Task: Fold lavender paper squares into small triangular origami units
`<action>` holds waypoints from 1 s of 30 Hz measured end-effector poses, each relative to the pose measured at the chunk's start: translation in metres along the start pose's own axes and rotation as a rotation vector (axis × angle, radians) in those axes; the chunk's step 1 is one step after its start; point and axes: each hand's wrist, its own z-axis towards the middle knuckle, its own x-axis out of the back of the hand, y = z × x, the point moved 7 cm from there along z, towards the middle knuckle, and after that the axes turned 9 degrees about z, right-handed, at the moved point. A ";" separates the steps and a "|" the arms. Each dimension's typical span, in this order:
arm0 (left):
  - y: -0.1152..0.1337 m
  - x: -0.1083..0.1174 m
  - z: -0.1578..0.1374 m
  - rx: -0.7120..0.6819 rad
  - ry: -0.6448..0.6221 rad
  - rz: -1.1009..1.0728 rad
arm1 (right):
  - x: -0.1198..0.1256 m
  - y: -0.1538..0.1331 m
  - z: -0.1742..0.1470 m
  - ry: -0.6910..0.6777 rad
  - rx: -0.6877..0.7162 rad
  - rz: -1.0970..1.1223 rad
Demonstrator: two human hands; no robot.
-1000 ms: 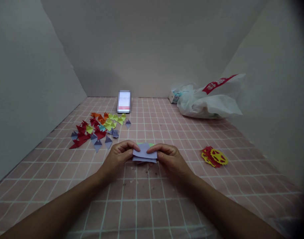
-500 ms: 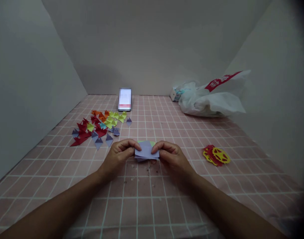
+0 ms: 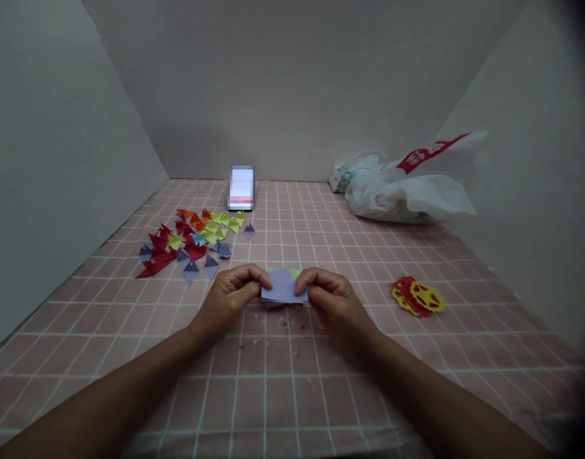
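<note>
A lavender sheet of paper (image 3: 283,288) lies on top of a small loose stack in the middle, with more lavender edges below it and pale green paper (image 3: 293,273) peeking out behind. My left hand (image 3: 235,290) pinches the left edge of the lavender paper between thumb and forefinger. At the right edge, my right hand (image 3: 329,294) grips it the same way. How many sheets the fingers hold cannot be made out. Small bits (image 3: 287,326) are scattered on the cloth just in front of the stack.
Folded paper pieces (image 3: 194,239) in red, orange, yellow, blue and lavender spread at the left. Behind them a phone (image 3: 241,187) stands upright. Red and yellow cut-out shapes (image 3: 419,297) lie at the right. A white plastic bag (image 3: 407,194) and a tissue box (image 3: 339,179) sit back right.
Both hands keep their pinch on the lavender paper, which stays almost in place. The whole view has shifted very slightly.
</note>
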 end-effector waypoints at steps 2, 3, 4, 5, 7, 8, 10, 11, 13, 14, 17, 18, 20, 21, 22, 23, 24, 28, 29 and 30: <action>0.000 0.000 0.000 -0.005 0.001 0.011 | 0.002 -0.001 0.001 -0.007 0.031 -0.035; 0.001 0.000 0.000 -0.010 0.000 0.019 | 0.003 -0.001 0.001 -0.013 0.044 -0.049; 0.002 0.000 0.001 -0.016 0.000 0.029 | 0.004 -0.001 0.001 -0.023 0.055 -0.059; 0.002 0.000 0.001 -0.021 0.003 0.037 | 0.004 -0.001 0.001 -0.035 0.063 -0.070; 0.004 0.000 0.001 -0.025 0.026 0.041 | 0.003 -0.001 0.001 -0.059 0.078 -0.103; 0.005 0.001 0.001 -0.022 0.044 0.037 | 0.003 -0.002 0.001 -0.068 0.082 -0.125; 0.007 0.002 0.001 -0.009 0.071 0.035 | 0.002 -0.003 0.001 -0.078 0.093 -0.175; 0.008 0.002 0.002 0.001 0.074 0.042 | 0.002 -0.004 0.001 -0.083 0.102 -0.198; 0.008 0.001 0.002 0.028 0.066 0.066 | 0.000 -0.007 0.000 -0.100 0.126 -0.239; 0.008 0.001 0.002 0.041 0.061 0.075 | -0.001 -0.008 0.000 -0.111 0.137 -0.258; 0.006 0.002 0.001 0.067 0.060 0.083 | -0.003 -0.012 -0.001 -0.119 0.155 -0.310; 0.005 0.002 0.000 0.065 0.057 0.083 | -0.003 -0.013 -0.002 -0.118 0.161 -0.322; 0.003 0.002 0.000 0.058 0.042 0.067 | -0.004 -0.014 -0.002 -0.117 0.173 -0.342; 0.001 0.002 -0.001 0.054 0.042 0.048 | -0.005 -0.014 -0.003 -0.119 0.177 -0.352; 0.000 0.003 -0.001 0.054 0.046 0.024 | -0.005 -0.015 -0.003 -0.119 0.181 -0.359; -0.002 0.002 -0.001 0.060 0.049 -0.005 | -0.005 -0.014 -0.003 -0.118 0.182 -0.365; -0.004 0.002 -0.001 0.077 0.045 -0.036 | -0.005 -0.014 -0.003 -0.117 0.183 -0.369; -0.009 -0.011 0.000 0.184 -0.073 -0.080 | -0.007 -0.012 -0.003 -0.147 0.193 -0.379; -0.009 -0.014 0.000 0.197 -0.104 -0.061 | -0.008 -0.012 -0.003 -0.159 0.198 -0.382; -0.008 -0.016 0.000 0.201 -0.124 -0.035 | -0.008 -0.011 -0.003 -0.167 0.204 -0.387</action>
